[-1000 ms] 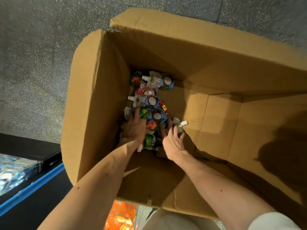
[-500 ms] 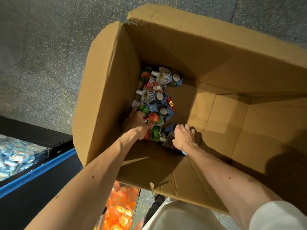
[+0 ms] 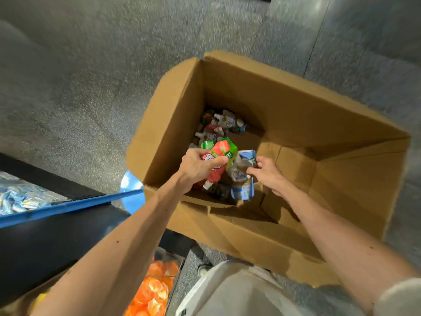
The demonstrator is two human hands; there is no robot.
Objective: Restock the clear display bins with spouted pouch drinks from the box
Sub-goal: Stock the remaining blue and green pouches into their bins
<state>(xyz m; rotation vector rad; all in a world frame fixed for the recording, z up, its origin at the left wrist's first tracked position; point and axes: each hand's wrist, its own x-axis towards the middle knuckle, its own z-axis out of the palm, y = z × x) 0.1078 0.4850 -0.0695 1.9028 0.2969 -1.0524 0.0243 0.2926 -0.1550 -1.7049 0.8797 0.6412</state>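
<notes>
Hands lifting pouch drinks out of the cardboard box

Left hand point(image 3: 198, 166) is closed around a small bundle of pouches: its thumb and fingers curl over a red pouch point(image 3: 215, 173) and a green pouch point(image 3: 230, 148), which stick out above and below the fist. A white spout of the red pouch points down, toward the near wall of the box. Right hand point(image 3: 268, 174) is just beside it, and its fingers are curled on blue-and-white pouches point(image 3: 242, 192) that hang below the fingertips. How many pouches each hand holds, I cannot tell, because they overlap and are a little blurred. The two bundles touch or nearly touch each other between the hands.

Both hands are inside the open cardboard box point(image 3: 296, 124), which stands on a grey speckled floor point(image 3: 79, 76) with its flaps open. More spouted pouches point(image 3: 224, 124) lie in the far left corner of the box bottom, against the left wall. The right part of the box bottom is bare cardboard.

At the left edge of the view there is a clear bin point(image 3: 52, 197) with blue and silver packets in it, behind a blue shelf strip point(image 3: 68, 205). Lower, near the person's left forearm, a second clear bin point(image 3: 169, 256) holds orange packets. Light clothing of the person point(image 3: 227, 293) shows at the bottom.
</notes>
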